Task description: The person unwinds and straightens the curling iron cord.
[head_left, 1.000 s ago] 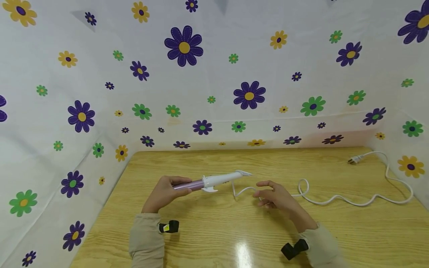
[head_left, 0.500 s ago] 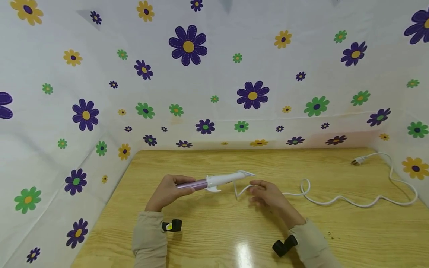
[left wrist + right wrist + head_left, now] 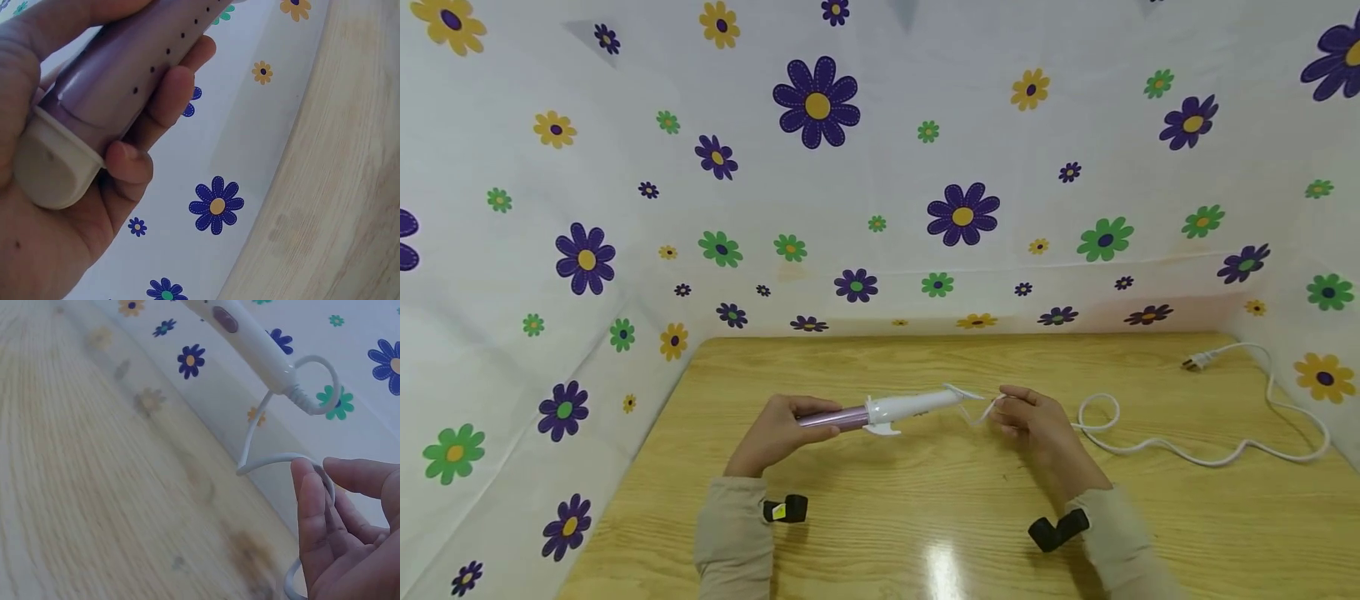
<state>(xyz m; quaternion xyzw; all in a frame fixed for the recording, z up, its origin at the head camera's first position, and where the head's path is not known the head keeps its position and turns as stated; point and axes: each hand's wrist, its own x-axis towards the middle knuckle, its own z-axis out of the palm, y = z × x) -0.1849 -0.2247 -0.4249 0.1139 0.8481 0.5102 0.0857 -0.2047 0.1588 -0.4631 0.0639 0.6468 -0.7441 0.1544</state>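
My left hand (image 3: 773, 433) grips a curling iron by its purple barrel (image 3: 115, 75), fingers and thumb wrapped round it. The curling iron's white handle (image 3: 913, 406) points to the right, held above the table. In the right wrist view the handle shows a dark oval button (image 3: 225, 319), and the white cord (image 3: 253, 428) bends in a loop from its end. My right hand (image 3: 1037, 429) pinches the cord between thumb and fingertips, a short way from the handle. The barrel's pale end cap (image 3: 53, 165) lies against my left palm.
Beyond my right hand the cord runs over the wooden table (image 3: 880, 517) in a loop and waves. It ends in a two-pin plug (image 3: 1198, 360) at the back right. Flower-printed cloth (image 3: 880, 167) walls in the back and sides.
My right hand first moved left to the cord, then back right, and now pinches it, lifting the stretch near the handle. My left hand keeps its grip, almost unmoved.
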